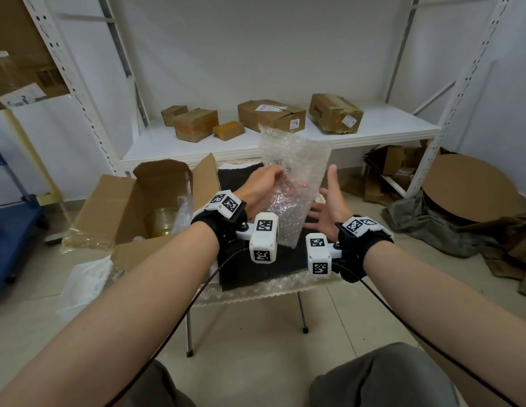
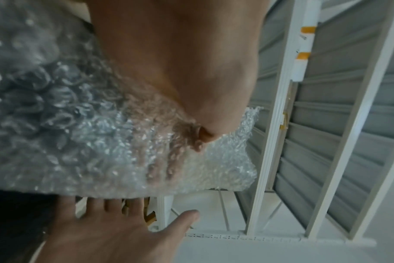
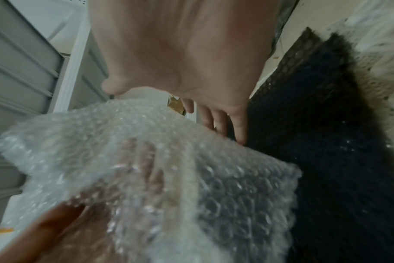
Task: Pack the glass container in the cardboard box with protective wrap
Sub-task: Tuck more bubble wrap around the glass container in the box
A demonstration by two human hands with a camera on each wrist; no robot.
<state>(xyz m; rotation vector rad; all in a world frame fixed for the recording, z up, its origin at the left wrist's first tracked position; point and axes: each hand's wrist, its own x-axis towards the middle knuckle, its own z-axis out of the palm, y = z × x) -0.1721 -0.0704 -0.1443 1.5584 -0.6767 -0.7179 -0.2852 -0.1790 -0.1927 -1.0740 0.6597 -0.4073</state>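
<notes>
Left hand: we see its fingers through the film, curled round the near edge of the bubble wrap sheet with the thumb on the near face, holding the sheet upright at centre frame above the table. Right hand: palm spread, fingers straight, thumb up, holding nothing. It sits just right of the sheet; whether the fingertips touch the wrap we cannot tell from the right wrist view.

Glass container: yellowish, clear, sitting unwrapped inside the open cardboard box at left of centre, with more clear plastic beside it in the box.

Progress, our reading: early. The wrap is in hand, but nothing is wrapped. Left to do: get the sheet around the glass, seat the bundle in the box, close the flaps.

Surface: small metal-legged table with a black mat over a pale lace-edged cloth; the box's near flap overlaps its left edge.

Room: white steel shelving across the upper half, carrying several taped cardboard parcels; flattened cardboard and a round board at right; tiled floor; a blue cart at far left.
</notes>
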